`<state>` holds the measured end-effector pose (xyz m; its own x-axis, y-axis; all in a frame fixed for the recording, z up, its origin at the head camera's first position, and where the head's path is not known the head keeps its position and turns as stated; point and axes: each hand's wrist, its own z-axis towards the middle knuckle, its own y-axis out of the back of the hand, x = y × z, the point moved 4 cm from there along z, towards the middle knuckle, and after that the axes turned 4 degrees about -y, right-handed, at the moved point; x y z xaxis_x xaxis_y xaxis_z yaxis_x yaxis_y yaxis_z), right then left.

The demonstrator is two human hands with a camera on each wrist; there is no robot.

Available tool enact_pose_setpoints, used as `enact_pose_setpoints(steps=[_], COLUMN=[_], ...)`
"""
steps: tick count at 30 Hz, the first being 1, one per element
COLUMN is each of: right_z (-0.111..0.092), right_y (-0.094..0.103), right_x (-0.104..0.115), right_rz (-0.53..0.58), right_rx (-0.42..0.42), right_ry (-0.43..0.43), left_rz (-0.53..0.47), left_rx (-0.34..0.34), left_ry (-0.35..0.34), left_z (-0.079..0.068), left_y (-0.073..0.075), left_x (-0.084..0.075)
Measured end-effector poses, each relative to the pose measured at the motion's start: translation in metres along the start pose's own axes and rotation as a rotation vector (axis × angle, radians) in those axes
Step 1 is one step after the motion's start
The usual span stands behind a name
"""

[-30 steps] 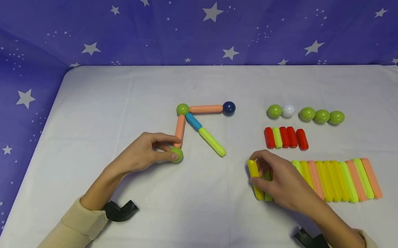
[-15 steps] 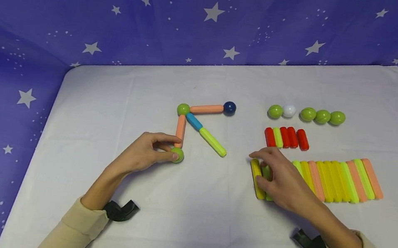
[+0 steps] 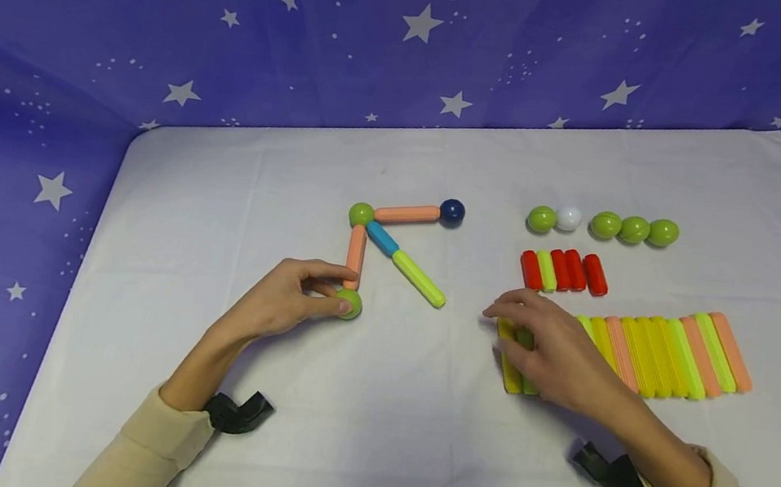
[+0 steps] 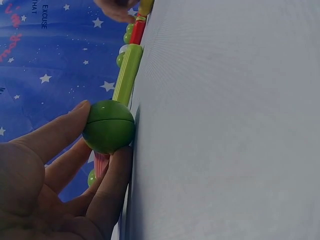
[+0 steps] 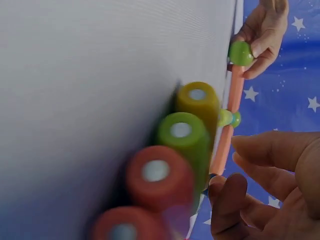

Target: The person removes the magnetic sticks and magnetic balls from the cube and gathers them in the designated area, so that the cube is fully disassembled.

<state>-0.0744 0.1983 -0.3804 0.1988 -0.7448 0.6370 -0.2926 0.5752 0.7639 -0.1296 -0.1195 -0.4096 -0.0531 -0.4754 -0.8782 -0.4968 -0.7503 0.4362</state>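
My left hand [image 3: 290,300] pinches a green ball [image 4: 109,127] between thumb and fingers at the near end of a salmon rod [image 3: 356,251]. That rod runs up to another green ball [image 3: 361,214]. From there, a second salmon rod [image 3: 407,214] reaches a dark blue ball [image 3: 451,212], and a blue rod [image 3: 382,238] leads to a lime ribbed rod [image 3: 419,278]. My right hand [image 3: 557,352] hovers with loosely bent fingers over the left end of a row of rods. Nothing is between its fingers; the yellow rod [image 5: 207,107] with a metal end lies beside them.
The row of long yellow, lime and salmon rods [image 3: 657,357] extends right, partly behind the right hand. Above it lie short red and lime rods [image 3: 575,270], then several green balls [image 3: 634,229] and a white ball [image 3: 568,218]. A starry blue cloth [image 3: 315,28] hangs behind the white-covered table.
My right hand has let go of the yellow rod, which now lies at the row's left end, and its fingers have spread and risen slightly. The left hand stays on the green ball.
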Motion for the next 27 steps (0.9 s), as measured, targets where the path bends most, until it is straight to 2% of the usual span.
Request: enact_pose_setpoints(steps=[4, 7, 12, 17, 27], right_z=[0.010, 0.027, 0.070, 0.103, 0.114], right_y=[0.001, -0.001, -0.011, -0.024, -0.035], right_x=[0.010, 0.022, 0.039, 0.043, 0.050], right_rz=[0.011, 0.034, 0.049, -0.011, -0.035], right_rx=[-0.006, 0.014, 0.125, 0.230, 0.267], right_ry=[-0.002, 0.020, 0.062, 0.055, 0.040], left_rz=[-0.001, -0.001, -0.010, -0.028, -0.019], left_rx=[0.000, -0.001, -0.003, 0.006, 0.006], left_ry=[-0.001, -0.004, -0.011, -0.012, -0.013], left_z=[0.000, 0.000, 0.000, 0.001, 0.001], left_y=[0.000, 0.000, -0.001, -0.003, 0.000], left_x=[0.000, -0.001, -0.002, -0.001, 0.000])
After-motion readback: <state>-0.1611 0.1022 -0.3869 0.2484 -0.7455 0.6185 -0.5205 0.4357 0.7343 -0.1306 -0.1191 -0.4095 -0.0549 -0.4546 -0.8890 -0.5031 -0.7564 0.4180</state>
